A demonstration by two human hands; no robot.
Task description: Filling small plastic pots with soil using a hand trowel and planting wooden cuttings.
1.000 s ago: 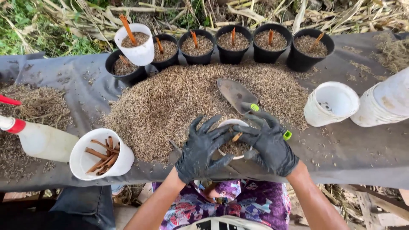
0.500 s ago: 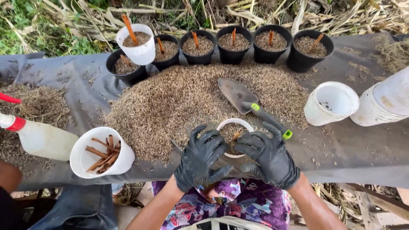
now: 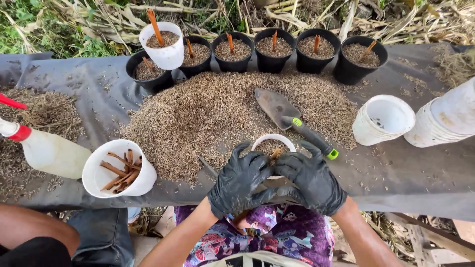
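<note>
The scene is outdoors in even daylight, with no hard shadows; a dark grey sheet (image 3: 99, 94) covers a work table across the middle of the frame; green grass (image 3: 29, 24) shows at the upper left; dry straw and pale stalks (image 3: 405, 20) lie along the top edge; wooden slats (image 3: 420, 237) and bare ground appear at the lower right, beneath the table.

A trowel (image 3: 292, 117) rests on husks (image 3: 198, 118) (black pots (image 3: 271, 60) behind).

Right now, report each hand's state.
Left hand: closed around the white pot of husk mix.
Right hand: closed around the same pot.
</note>
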